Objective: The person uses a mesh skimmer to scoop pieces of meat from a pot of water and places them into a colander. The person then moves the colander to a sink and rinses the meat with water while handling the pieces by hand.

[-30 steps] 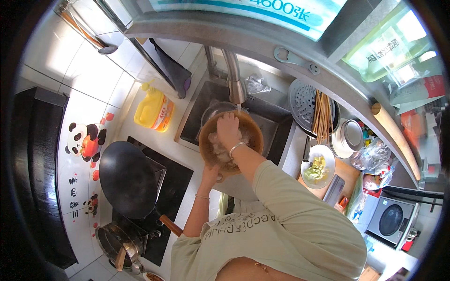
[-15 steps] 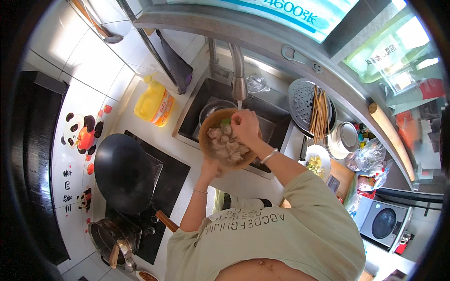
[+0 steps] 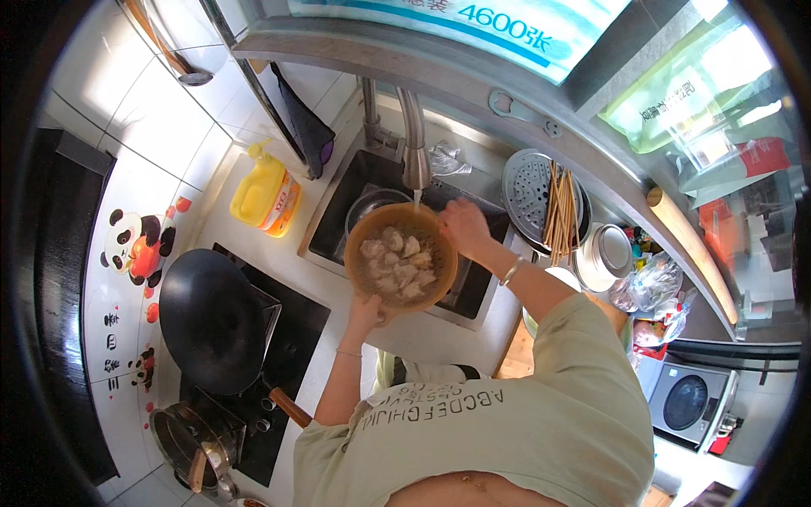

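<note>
A round tan bowl (image 3: 356, 276) is over the near part of the sink, with several pale, meat-like chunks (image 3: 404, 269) in cloudy liquid. My left hand (image 3: 367, 313) grips its near-left rim. My right hand (image 3: 466, 226) is at the bowl's right edge, fingers curled; whatever they hold, if anything, is hidden. From the metal faucet (image 3: 416, 166) a thin stream of water runs down at the bowl's far rim. Behind the bowl, partly covered by it, a shiny round vessel (image 3: 365, 205) sits in the dark double sink (image 3: 334, 230).
A yellow pump bottle (image 3: 265, 194) stands left of the sink. Left of me, a black wok (image 3: 211, 321) and a pot (image 3: 182, 444) are on the stove. To the right, chopsticks (image 3: 561, 211) lie across a perforated steel tray (image 3: 522, 188). A cabinet edge (image 3: 473, 72) overhangs the sink.
My right hand has moved from over the bowl's contents to its right edge. Something green near its fingers no longer shows. The bowl stays in my left hand; the whole view has shifted slightly.
</note>
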Available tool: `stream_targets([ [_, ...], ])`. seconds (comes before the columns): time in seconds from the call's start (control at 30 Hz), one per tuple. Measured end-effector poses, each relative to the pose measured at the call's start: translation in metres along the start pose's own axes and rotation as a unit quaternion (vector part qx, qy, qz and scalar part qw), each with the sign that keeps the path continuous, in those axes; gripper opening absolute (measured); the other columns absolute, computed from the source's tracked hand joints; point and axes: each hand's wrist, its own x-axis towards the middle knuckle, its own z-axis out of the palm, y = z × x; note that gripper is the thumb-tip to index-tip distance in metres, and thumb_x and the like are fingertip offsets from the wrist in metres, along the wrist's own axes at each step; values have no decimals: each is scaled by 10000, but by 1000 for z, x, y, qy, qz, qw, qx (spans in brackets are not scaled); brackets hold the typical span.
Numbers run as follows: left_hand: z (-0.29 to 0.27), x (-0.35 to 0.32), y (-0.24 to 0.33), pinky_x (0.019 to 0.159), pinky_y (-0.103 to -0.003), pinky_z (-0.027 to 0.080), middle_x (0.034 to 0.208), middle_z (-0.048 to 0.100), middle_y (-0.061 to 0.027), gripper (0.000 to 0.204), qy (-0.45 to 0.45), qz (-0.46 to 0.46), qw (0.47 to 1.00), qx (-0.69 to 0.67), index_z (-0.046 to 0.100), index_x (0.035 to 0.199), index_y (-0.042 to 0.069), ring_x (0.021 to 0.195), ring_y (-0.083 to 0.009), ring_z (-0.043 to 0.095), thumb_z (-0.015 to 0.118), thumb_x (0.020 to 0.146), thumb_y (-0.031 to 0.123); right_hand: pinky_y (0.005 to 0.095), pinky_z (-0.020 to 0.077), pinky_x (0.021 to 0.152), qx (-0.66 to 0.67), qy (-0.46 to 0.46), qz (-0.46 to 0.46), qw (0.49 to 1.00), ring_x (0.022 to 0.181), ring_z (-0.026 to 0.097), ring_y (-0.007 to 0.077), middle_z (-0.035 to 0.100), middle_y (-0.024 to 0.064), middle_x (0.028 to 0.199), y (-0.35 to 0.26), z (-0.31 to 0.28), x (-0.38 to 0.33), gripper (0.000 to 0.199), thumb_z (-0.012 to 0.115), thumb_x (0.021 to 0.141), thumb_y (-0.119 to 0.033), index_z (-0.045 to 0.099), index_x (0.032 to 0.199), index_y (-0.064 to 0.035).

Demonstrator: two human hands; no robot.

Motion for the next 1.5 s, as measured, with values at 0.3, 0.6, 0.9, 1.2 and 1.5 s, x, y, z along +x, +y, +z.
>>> stream_targets([
  [0.3, -8, -1, -13, 574, -277, 471, 895, 587, -82, 284, 6, -17, 1000, -17, 495, 1059, -32, 739, -157, 559, 471, 799, 81, 314, 365, 787, -75, 106, -182, 975, 974, 446, 214, 506, 45, 943, -18, 50, 37, 111, 555, 711, -156, 624, 791, -122],
  [0.6, -7, 1, -10, 489, -274, 477, 903, 563, -101, 382, -23, -24, 999, -11, 399, 1144, -11, 706, -165, 575, 491, 786, 83, 325, 365, 782, -79, 115, -138, 981, 980, 444, 214, 513, 51, 938, -15, 55, 28, 101, 541, 713, -150, 617, 764, -108],
  [0.9, -6, 1, -3, 482, -279, 477, 847, 551, -82, 316, -26, -45, 999, 4, 432, 1098, 1, 671, -158, 551, 484, 797, 82, 383, 385, 765, -32, 121, 44, 991, 909, 512, 238, 566, 71, 859, 35, 5, 4, 117, 598, 691, -185, 601, 767, -96],
  [1.2, -4, 2, -3, 516, -277, 477, 879, 587, -72, 286, -23, -19, 999, -14, 489, 1058, -12, 713, -165, 578, 487, 804, 119, 365, 403, 777, 93, 58, -89, 990, 924, 498, 236, 563, 49, 887, -23, 22, -2, 171, 595, 697, -188, 642, 850, -128],
  [1.5, -3, -4, 11, 513, -276, 484, 929, 561, -102, 333, -18, -41, 999, 5, 422, 1112, -25, 706, -169, 568, 471, 794, 60, 350, 356, 813, 88, 96, -181, 975, 945, 448, 218, 531, 45, 843, -92, 39, -7, 148, 605, 661, -204, 657, 777, -128],
])
